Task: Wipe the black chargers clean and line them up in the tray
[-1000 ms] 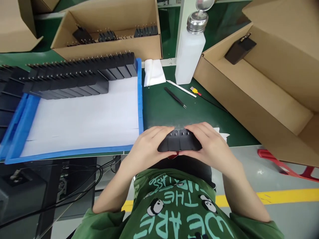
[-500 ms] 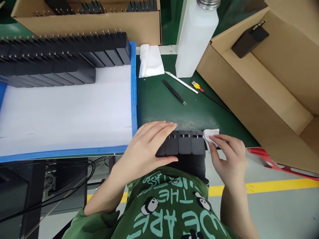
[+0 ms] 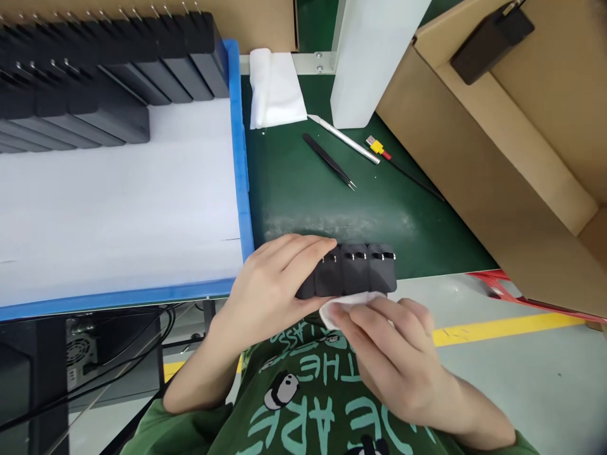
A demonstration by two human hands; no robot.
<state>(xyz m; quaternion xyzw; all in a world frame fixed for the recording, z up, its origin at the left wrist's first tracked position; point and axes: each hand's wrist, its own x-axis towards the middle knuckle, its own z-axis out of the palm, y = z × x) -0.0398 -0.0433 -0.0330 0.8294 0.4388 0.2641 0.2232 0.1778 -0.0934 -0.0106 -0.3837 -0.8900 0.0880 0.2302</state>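
Observation:
A row of black power adapters (image 3: 355, 268) with metal prongs stands side by side at the bench's front edge. My left hand (image 3: 275, 278) is closed round the left end of the row and hides part of it. In my right hand (image 3: 393, 354) a folded white cloth (image 3: 351, 306) is pinched, pressed against the near side of the adapters. Beyond the row, black tweezers (image 3: 328, 162) and a silver craft knife (image 3: 344, 139) lie on the green bench mat (image 3: 303, 208).
To the left, a blue-edged tray (image 3: 244, 183) holds rows of black adapters (image 3: 109, 60). An open cardboard box (image 3: 455, 145) with one adapter stands right. A white bottle (image 3: 370, 63), a folded white cloth (image 3: 275, 88) and a yellow-tipped USB cable (image 3: 377, 146) are at the back.
My right hand has moved the cloth from the right end of the row to its near side, further left. My left hand keeps its hold. The view has shifted slightly.

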